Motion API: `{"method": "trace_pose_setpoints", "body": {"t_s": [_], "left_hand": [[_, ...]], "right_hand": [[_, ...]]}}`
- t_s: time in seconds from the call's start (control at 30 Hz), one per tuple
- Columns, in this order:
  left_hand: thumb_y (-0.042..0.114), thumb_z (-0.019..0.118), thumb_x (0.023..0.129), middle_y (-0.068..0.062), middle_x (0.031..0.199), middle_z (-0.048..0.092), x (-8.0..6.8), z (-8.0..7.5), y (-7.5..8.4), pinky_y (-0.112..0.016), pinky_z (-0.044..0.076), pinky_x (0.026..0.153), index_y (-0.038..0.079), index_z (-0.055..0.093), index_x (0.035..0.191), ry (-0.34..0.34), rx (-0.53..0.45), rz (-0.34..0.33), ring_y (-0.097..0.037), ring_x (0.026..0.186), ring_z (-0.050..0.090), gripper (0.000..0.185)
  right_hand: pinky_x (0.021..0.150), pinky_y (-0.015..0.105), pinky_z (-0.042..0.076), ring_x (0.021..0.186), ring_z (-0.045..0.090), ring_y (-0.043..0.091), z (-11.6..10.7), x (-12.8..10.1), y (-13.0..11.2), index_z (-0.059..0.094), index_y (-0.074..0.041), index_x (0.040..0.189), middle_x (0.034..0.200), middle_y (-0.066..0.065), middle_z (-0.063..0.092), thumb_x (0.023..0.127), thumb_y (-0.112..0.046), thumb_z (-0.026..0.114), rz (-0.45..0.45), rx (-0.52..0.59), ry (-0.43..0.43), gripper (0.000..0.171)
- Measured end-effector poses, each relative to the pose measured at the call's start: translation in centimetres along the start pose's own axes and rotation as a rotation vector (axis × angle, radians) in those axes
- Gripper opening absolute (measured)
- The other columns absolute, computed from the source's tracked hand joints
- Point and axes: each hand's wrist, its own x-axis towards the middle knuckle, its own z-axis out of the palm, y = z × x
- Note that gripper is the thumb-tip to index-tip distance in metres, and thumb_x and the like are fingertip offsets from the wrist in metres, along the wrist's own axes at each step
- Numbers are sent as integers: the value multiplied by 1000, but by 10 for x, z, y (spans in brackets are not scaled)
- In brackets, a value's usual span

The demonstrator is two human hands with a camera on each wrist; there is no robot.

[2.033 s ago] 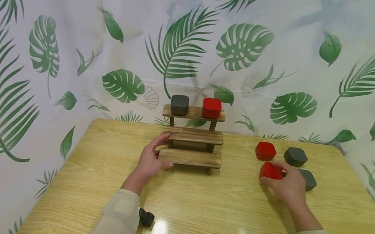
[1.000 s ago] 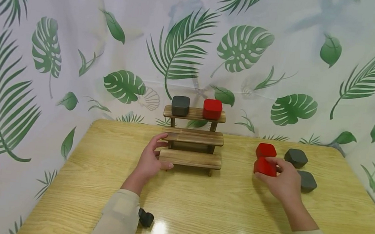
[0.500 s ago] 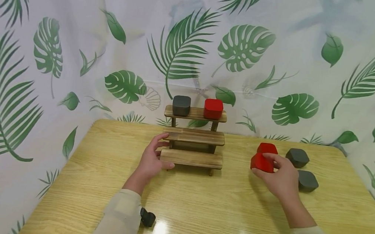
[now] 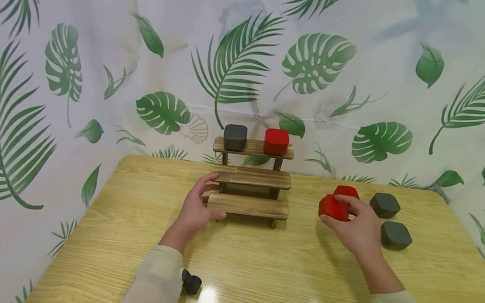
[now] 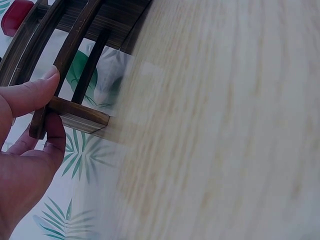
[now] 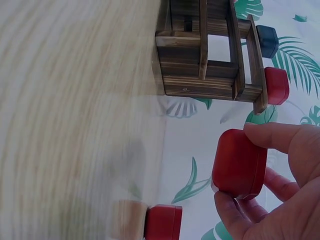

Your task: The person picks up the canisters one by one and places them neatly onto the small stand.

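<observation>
My right hand [image 4: 363, 229] holds a red rounded block [image 4: 334, 207] between thumb and fingers. In the right wrist view this red block [image 6: 239, 164] is raised off the table. My left hand [image 4: 194, 210] grips the left end of a three-step wooden stand [image 4: 248, 205], thumb in front and fingers behind, as the left wrist view shows. On the stand's top step sit a dark grey block [image 4: 235, 138] at left and a red block [image 4: 276, 141] at right. The middle and bottom steps are bare.
Another red block [image 4: 346, 191], partly hidden behind the held one, stands on the wooden table [image 4: 258, 268]. Two dark grey blocks [image 4: 385, 205] lie right of it. A leaf-patterned cloth [image 4: 242, 50] hangs behind the table.
My right hand has lifted the red block off the table and carried it left toward the stand. My left hand has stayed on the stand.
</observation>
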Motion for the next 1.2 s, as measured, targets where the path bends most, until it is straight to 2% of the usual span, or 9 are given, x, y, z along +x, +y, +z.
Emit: {"method": "trace_pose_setpoints", "body": {"t_s": [0.17,0.43,0.63,0.8,1.2], "left_hand": [[-21,78,72,-17,137,52,10,-2,-21,-38,52,72,29,47,146,17,8,25,-37,101,53,95],[-20,79,71,-16,140,51,11,-2,-21,-40,50,76,29,46,148,13,11,21,-38,103,52,97],[-21,79,70,-19,143,47,13,-3,-22,-43,49,79,25,41,151,7,8,15,-40,106,51,101],[-20,80,71,-18,142,49,12,-3,-22,-44,48,82,26,44,149,12,12,19,-39,107,51,98],[-21,79,70,-16,139,52,10,-3,-21,-41,51,77,30,48,146,24,4,29,-38,104,53,96]], "right_hand": [[78,57,54,113,51,46,1,1,-4,60,-3,133,129,24,57,83,-22,82,-1,17,2,58],[80,57,53,112,53,44,3,5,-16,62,-5,133,128,22,59,82,-27,83,5,35,20,59],[85,59,51,112,53,44,5,8,-26,63,-6,133,129,21,58,81,-25,84,-1,62,29,59],[86,59,50,115,51,44,8,10,-33,63,-6,133,129,21,58,81,-25,85,5,69,28,60],[84,55,52,115,53,41,18,14,-44,63,-10,134,132,16,57,81,-22,85,9,119,21,59]]}}
